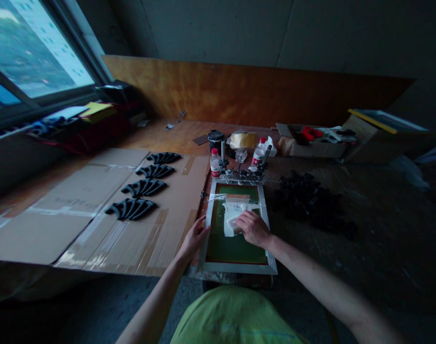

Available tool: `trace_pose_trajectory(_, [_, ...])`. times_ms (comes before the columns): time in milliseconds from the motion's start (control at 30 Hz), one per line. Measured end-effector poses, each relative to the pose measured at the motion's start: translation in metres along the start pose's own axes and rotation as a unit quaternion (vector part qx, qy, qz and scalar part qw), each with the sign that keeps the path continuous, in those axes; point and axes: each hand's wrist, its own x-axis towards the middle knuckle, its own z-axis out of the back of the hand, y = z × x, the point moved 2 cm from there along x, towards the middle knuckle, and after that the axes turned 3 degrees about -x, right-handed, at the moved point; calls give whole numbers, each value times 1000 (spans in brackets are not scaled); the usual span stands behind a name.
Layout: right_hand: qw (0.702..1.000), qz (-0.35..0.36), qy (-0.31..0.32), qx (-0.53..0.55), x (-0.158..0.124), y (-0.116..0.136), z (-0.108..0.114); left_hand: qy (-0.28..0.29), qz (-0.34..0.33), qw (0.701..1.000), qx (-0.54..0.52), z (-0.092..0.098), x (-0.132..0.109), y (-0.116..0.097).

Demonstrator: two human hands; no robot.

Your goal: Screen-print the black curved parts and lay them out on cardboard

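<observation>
A silkscreen frame [269,210] with silver metal edges and green mesh lies in front of me. White ink [229,210] covers part of its middle. My right hand [253,228] is closed around a small pale scraper [234,224], which rests on the inked mesh; the fingers partly hide it. At the frame's left edge, my left hand [195,237] grips the metal side with fingers and thumb. A clamp mount [239,177] with upright posts stands at the frame's far end.
Several black curved pieces [144,187] lie in a column on the cardboard [78,191] to the left. A dark pile [307,200] sits right of the frame. Behind stand red-capped bottles [215,165], a black tub [215,139], a tape roll [244,140] and an open box [311,149].
</observation>
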Motion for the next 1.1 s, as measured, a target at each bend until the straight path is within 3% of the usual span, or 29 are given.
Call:
trace_pose_trajectory(133, [999, 25, 14, 37, -8, 7, -7, 0, 3, 1000, -10, -1, -6, -7])
trace_pose_trajectory(267, [992, -92, -22, 80, 20, -14, 4, 11, 15, 1000, -22, 0, -13, -24])
trace_pose_trajectory(367, [977, -180, -70, 88, 49, -41, 23, 18, 18, 998, -57, 4, -21, -51])
trace_pose_trajectory(433, [965, -218, -112, 97, 53, -66, 40, 10, 15, 995, -94, 8, -26, -74])
trace_pose_trajectory(567, [906, -339, -216, 131, 17, -122, 56, -31, -26, 986, -161, 13, -24, -128])
trace_pose_trajectory(667, [888, -408, -151, 147, -17, -128, 26, -44, -129, 964, -227, 12, -7, -174])
trace_pose_trajectory(800, [945, -307, -6, 112, -32, -72, -37, -40, -184, 947, -259, 5, 17, -216])
trace_pose_trajectory(867, [960, -274, 36, 51, -28, -44, -53, -75, -186, 940, -276, -3, 18, -215])
trace_pose_trajectory(967, [944, -322, 67, 31, -18, -19, -54, -102, -104, 948, -284, -29, -3, -174])
trace_pose_trajectory(1000, [936, -344, 64, 41, -15, -12, -50, -60, -26, 963, -262, -43, -14, -152])
trace_pose_trajectory(1033, [930, -360, 50, 51, -12, -4, -46, 26, 79, 971, -226, -59, -26, -130])
trace_pose_trajectory(1100, [937, -344, 4, 62, -8, 18, -39, 97, 205, 952, -206, -83, -48, -90])
